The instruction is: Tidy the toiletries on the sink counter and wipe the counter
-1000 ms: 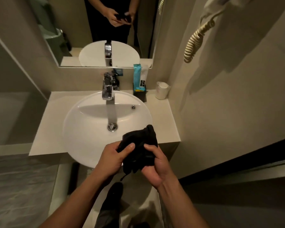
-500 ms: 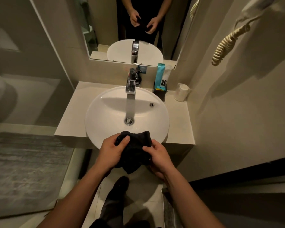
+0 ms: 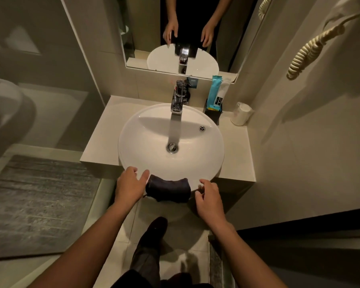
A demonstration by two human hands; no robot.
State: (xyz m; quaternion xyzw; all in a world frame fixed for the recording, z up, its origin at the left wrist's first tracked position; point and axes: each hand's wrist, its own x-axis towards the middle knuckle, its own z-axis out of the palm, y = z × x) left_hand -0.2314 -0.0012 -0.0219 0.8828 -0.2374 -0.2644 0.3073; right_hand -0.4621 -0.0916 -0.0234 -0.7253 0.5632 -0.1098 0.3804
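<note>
A dark folded cloth (image 3: 168, 189) lies draped over the near rim of the round white sink (image 3: 150, 142). My left hand (image 3: 130, 183) is just left of the cloth, fingers spread, thumb touching its left end. My right hand (image 3: 209, 199) hovers to the right of the cloth, fingers apart and holding nothing. On the beige counter (image 3: 236, 154), at the back right, a blue tube (image 3: 215, 92) stands in a black holder (image 3: 213, 114), with a white cup (image 3: 241, 114) beside it.
A chrome tap (image 3: 178, 98) stands behind the basin, with a small dark item behind it. A mirror (image 3: 181, 36) hangs above. A coiled cord (image 3: 308, 53) hangs on the right wall. A grey mat (image 3: 37, 204) covers the floor at left. My shoe (image 3: 154, 229) is below the sink.
Both hands held the bunched cloth in front of the sink. Now the cloth rests on the sink's front rim and both hands have opened and moved apart.
</note>
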